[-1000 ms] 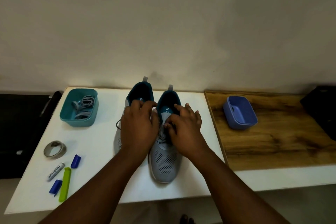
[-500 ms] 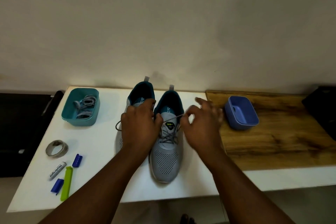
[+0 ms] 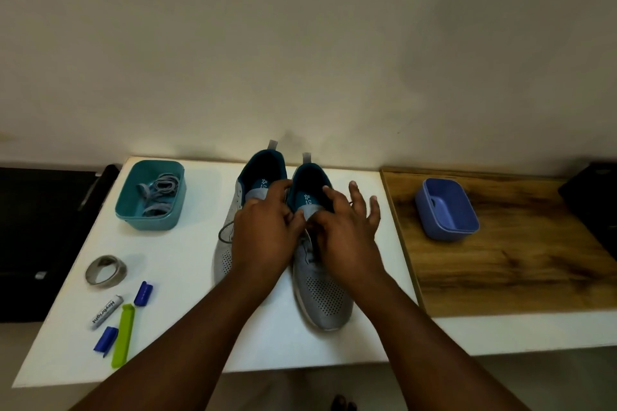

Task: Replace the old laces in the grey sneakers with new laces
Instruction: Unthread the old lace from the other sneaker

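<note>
Two grey mesh sneakers with teal linings (image 3: 320, 290) stand side by side, toes toward the person, in the middle of the white tabletop (image 3: 187, 264), heels close to the far edge at twelve o'clock against the wall. The left hand (image 3: 263, 233) rests curled over the left shoe's lacing, its hold hidden. The right hand (image 3: 347, 230) pinches at the right shoe's tongue, the other fingers spread. A dark lace loop (image 3: 224, 233) shows at nine o'clock of the left hand.

Bare white surface lies at nine o'clock of the shoes. At ten o'clock sits a teal plastic tub of grey laces (image 3: 151, 194). At eight o'clock lie a grey tape ring (image 3: 106, 270), a white marker (image 3: 106, 312), two blue caps (image 3: 143, 293) and a green clip (image 3: 123, 334). A brown wooden board (image 3: 521, 264) at three o'clock carries a blue plastic tub (image 3: 446, 207).
</note>
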A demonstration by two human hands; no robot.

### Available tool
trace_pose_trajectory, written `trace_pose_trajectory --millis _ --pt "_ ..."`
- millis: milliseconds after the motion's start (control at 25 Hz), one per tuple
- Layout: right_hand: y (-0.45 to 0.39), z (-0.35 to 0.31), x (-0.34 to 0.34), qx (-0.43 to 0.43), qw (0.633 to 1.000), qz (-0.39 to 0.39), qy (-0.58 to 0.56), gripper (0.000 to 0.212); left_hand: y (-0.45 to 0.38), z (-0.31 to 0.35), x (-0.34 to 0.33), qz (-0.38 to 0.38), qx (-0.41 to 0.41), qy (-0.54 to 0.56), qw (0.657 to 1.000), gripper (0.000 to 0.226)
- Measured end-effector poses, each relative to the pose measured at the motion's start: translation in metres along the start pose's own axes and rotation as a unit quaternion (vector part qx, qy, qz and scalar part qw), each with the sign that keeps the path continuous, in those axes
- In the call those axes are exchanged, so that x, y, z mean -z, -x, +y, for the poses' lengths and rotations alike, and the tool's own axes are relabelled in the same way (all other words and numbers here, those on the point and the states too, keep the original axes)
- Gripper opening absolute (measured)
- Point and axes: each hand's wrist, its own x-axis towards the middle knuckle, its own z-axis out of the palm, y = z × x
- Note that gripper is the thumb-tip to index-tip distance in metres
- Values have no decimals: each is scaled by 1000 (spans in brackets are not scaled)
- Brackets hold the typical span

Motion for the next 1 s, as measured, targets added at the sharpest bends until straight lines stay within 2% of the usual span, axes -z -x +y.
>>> trace_pose_trajectory --millis 80,160,200,280,320,360,440,520,560,640,760,800,880,960,1000 --pt "0 13 9 -72 993 89 7 20 -2 1 -1 6 -12 -19 1000 51" --pt "0 32 27 -175 970 166 36 36 -3 1 -1 7 -17 -42 999 51" --pt "3 42 33 -218 960 166 61 41 -3 1 -2 6 -13 -44 999 49" --pt "8 57 32 -283 950 90 101 38 -3 0 -2 6 -9 -42 999 47" --pt "10 58 28 -289 951 47 103 34 -3 1 -2 7 -11 -42 999 46" --pt "10 54 23 -259 962 28 86 37 -2 2 -2 8 -14 -43 999 46" --pt "6 35 14 -125 991 41 27 45 -1 3 -2 11 -15 -39 999 46" --pt "-1 9 7 -6 999 37 -7 33 -2 3 -2 10 -14 -36 999 48" --pt "-1 0 4 20 1000 20 -11 26 -1 3 -2 8 -14 -37 999 48" --pt "0 -1 1 -7 999 31 -19 16 -1 1 0 8 -14 -46 999 48" --pt "-3 33 17 -126 976 177 -25 12 -5 -5 -1 16 -9 -61 998 45" --pt "-2 46 22 -163 967 194 -24 13 -4 -5 -2 17 -8 -71 997 44" --pt "3 57 22 -201 970 133 -2 18 -3 -5 -4 18 -8 -103 994 38" --pt "11 50 10 -191 980 51 -13 20 -1 -5 -6 13 -19 -120 993 29" --pt "14 43 6 -174 984 38 -26 25 0 -4 -5 10 -27 -113 993 25"
